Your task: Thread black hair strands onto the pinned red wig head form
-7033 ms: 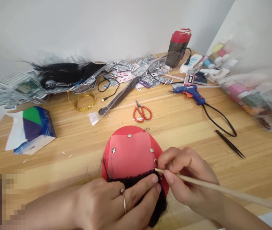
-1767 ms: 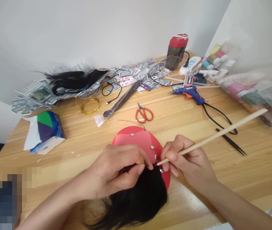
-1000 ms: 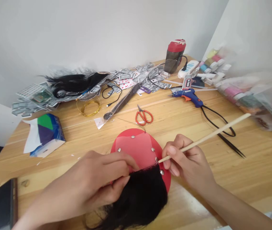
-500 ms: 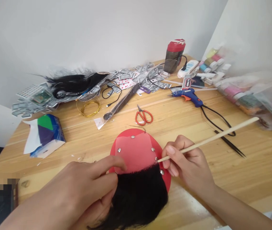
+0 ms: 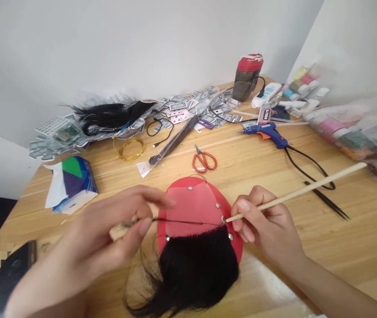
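A pale wooden stick [image 5: 310, 187] is held pencil-like in my right hand [image 5: 261, 221], its narrow tip at the right side of a pink net [image 5: 191, 205]. Metal pins [image 5: 190, 188] fasten this net to a round red base [image 5: 175, 182]. Along the net's lower part hangs a thick fringe of black hair [image 5: 198, 269]. My left hand [image 5: 112, 229] pinches a thin strand of black hair [image 5: 178, 221], stretched across the net towards the stick's tip. A beige piece [image 5: 118, 232] shows under the left fingers; I cannot make out what it is.
Red-handled scissors [image 5: 204, 162] lie beyond the base. To the right are a blue glue gun [image 5: 268, 132] with its cord and black tweezers [image 5: 327, 201]. A tissue pack [image 5: 78, 181], gold wire [image 5: 131, 150] and scattered playing cards [image 5: 178, 115] lie left and behind.
My left hand has lifted off the black hair and moved left, drawing a strand taut over the net. The right hand keeps its grip on the stick. The view has shifted slightly.
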`<state>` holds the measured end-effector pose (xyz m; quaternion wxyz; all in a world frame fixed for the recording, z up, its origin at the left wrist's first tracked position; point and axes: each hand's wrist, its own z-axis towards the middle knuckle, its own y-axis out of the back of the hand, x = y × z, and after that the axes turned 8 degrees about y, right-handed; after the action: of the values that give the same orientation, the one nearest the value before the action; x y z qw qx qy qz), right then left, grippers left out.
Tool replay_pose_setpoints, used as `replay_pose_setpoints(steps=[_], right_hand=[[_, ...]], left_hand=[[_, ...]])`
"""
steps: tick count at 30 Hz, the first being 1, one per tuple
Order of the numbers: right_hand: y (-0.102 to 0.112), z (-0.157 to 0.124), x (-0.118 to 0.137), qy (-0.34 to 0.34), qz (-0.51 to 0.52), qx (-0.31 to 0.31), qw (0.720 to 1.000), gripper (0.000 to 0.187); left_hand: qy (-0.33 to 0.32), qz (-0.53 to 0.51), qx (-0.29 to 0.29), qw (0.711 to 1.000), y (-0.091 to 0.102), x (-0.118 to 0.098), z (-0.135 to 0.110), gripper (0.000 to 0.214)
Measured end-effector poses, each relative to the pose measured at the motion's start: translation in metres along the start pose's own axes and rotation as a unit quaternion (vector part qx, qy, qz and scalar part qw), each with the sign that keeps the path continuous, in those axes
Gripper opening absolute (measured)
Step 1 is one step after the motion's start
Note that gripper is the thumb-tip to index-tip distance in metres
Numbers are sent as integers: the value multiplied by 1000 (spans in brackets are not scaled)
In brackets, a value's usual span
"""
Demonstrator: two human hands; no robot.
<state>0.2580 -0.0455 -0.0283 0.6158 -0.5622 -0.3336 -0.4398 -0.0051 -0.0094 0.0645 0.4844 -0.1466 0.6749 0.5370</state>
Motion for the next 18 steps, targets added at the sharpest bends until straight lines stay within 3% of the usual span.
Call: replay_pose_setpoints(steps=[3,6,8,10,13,18], right_hand=[[-1,1,0,0,0,1,1000,38],[-2,1,0,9,6,-1,1000,38],[-3,1,0,13,14,0,1000,37],[-3,1,0,14,19,-1,1000,36],[-3,1,1,14,20,-4,1000,36],[-2,1,0,15,11,2,1000,35]], left_hand=[[-1,-179,15,984,-13,9,21,19],[6,-383,67,921,-31,12,30,23],[15,-437,77,896,-39,12,30,25],[12,-428,61,902,-44,12,28,26],[-9,-356,40,934,-48,14,25,27],[-23,-123,-22,992,-55,15,19,13]])
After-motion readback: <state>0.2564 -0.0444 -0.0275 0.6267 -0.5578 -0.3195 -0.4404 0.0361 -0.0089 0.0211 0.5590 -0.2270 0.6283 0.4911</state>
